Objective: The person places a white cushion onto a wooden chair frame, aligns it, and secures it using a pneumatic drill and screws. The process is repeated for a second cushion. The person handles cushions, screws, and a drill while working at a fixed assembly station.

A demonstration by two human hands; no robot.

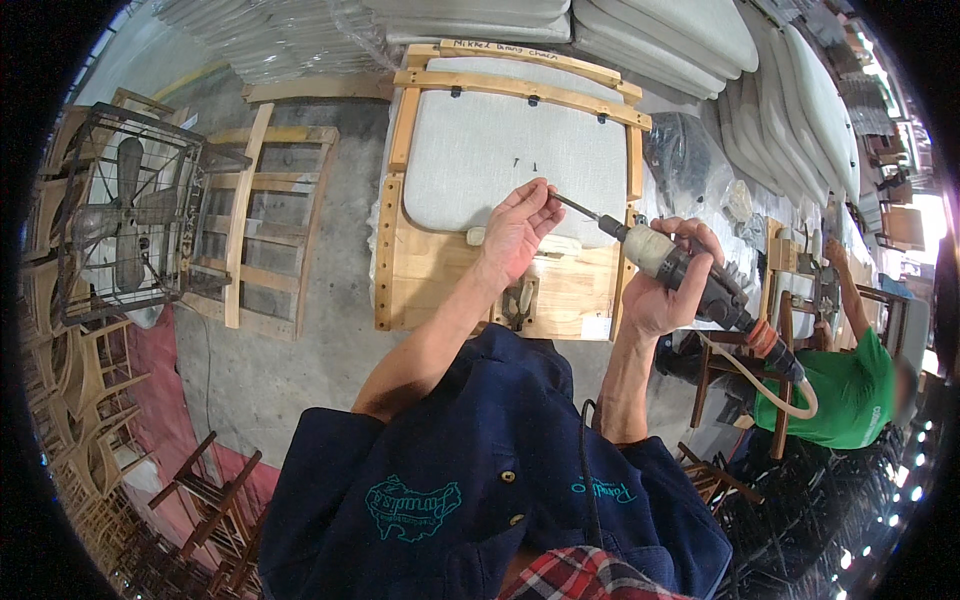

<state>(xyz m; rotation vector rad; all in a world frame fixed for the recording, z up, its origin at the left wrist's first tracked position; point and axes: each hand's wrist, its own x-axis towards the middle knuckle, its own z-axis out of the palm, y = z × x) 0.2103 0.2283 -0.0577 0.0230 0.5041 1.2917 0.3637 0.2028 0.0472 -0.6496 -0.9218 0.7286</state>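
Furniture workshop, viewed through the head camera I operate remotely. I identify it by the padded seats (660, 48) stacked at one o'clock, the bare chair frames (85, 357) massed between eight and nine, and the pallet (250, 210) on concrete floor (347, 195) at ten. Between three and four, a co-worker (850, 405) in green is beside a brown chair (781, 430). Near three, I note a hand-held driver (650, 250); towards half past nine, a caged fan (130, 215).
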